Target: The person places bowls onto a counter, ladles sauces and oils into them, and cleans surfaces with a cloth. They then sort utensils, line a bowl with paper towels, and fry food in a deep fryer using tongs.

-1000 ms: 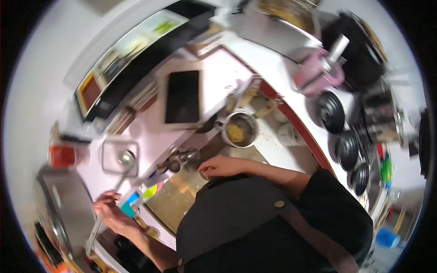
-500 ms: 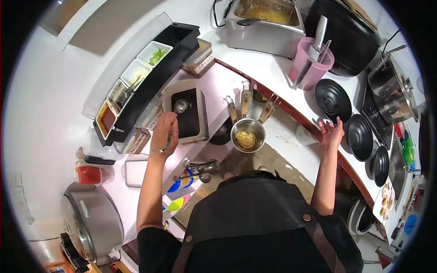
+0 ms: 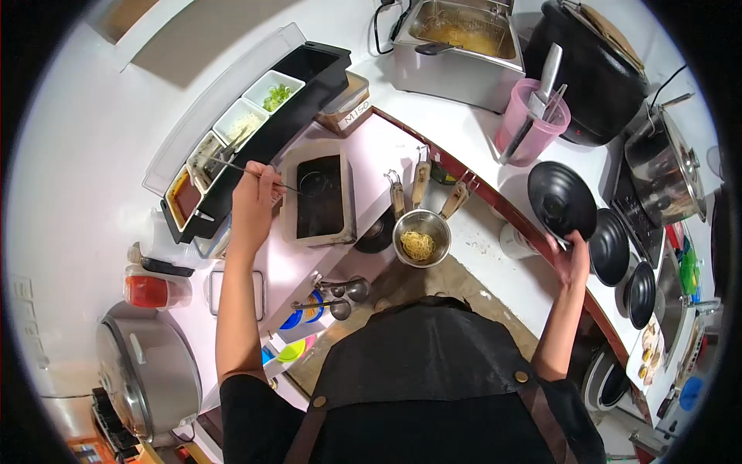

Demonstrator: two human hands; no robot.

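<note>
My left hand point(image 3: 256, 192) is closed around the thin handle of a ladle point(image 3: 291, 188). Its bowl dips into dark liquid point(image 3: 325, 213) inside a rectangular tub point(image 3: 348, 166). On the right side, my right hand point(image 3: 570, 259) grips the near rim of a black bowl point(image 3: 563, 199), which looks tilted. Two more black bowls, one larger point(image 3: 610, 243) and one smaller point(image 3: 640, 294), stand beside it on the counter. Between my hands, a strainer basket holds noodles point(image 3: 417, 246), with other wooden-handled strainers point(image 3: 420, 182) around it.
A black topping rack point(image 3: 290, 116) with white trays runs behind the tub. A box labelled MISO point(image 3: 345, 108) stands at its end. Toward the back are a fryer point(image 3: 456, 73), a pink tub point(image 3: 525, 127) with utensils, and a black pot point(image 3: 580, 77). Ladles point(image 3: 344, 290) hang from the left counter's edge.
The ladle's bowl, seen raised over the tub before, is now down in the dark liquid. My right hand has closed on the black bowl's rim, and that bowl has shifted toward me and tilted.
</note>
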